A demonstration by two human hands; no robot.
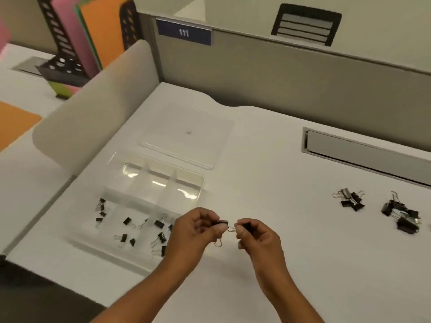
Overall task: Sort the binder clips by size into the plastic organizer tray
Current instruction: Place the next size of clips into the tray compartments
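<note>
Above the white surface (268, 159), just right of the clear plastic organizer tray (112, 250): left hand (193, 229) pinching a black binder clip (220, 222) by its body, right hand (256, 236) pinching a second black binder clip (246, 227), wire handles meeting between the two hands; whether hooked together, impossible to tell. Inside the tray's near compartments, small black clips (100, 212) at far left, slightly larger ones (127, 230) in the middle, larger again (161, 231) beside the left wrist; far compartments bare. Beyond the tray, flat on the surface, the clear lid (186, 136). Well to the right, two unsorted heaps of larger clips (349, 199) (401, 215), near each other but apart.
</note>
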